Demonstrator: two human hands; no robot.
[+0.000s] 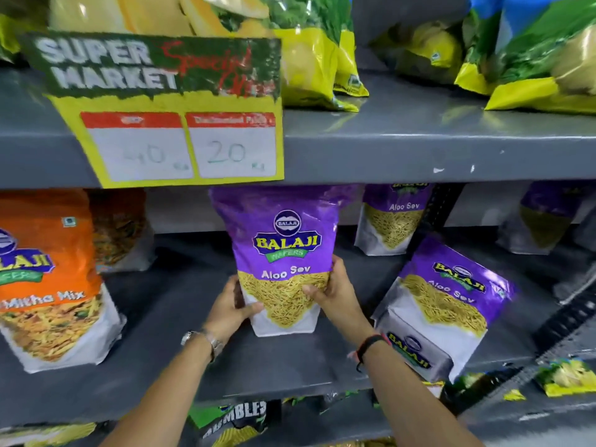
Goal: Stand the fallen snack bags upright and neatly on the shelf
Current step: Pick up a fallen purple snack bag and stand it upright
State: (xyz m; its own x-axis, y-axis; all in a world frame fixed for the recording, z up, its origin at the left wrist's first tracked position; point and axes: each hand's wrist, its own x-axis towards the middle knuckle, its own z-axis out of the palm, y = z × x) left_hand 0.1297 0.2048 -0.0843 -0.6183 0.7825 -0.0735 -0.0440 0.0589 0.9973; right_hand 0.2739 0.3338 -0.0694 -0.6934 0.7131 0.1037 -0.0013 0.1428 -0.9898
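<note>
A purple Aloo Sev bag (283,240) stands upright in the middle of the grey shelf (167,359). My left hand (230,309) grips its lower left edge and my right hand (335,291) grips its lower right side. To the right, a second purple Aloo Sev bag (448,301) lies tilted back with its base towards me. Two more purple bags stand at the back, one (395,217) behind the held bag's right side, another (545,217) far right and blurred.
An orange Mitha Mix bag (48,279) stands at the left with another orange bag (119,230) behind it. A yellow price sign (180,124) hangs from the upper shelf, which holds yellow-green bags (316,59). More bags (235,421) show on the shelf below.
</note>
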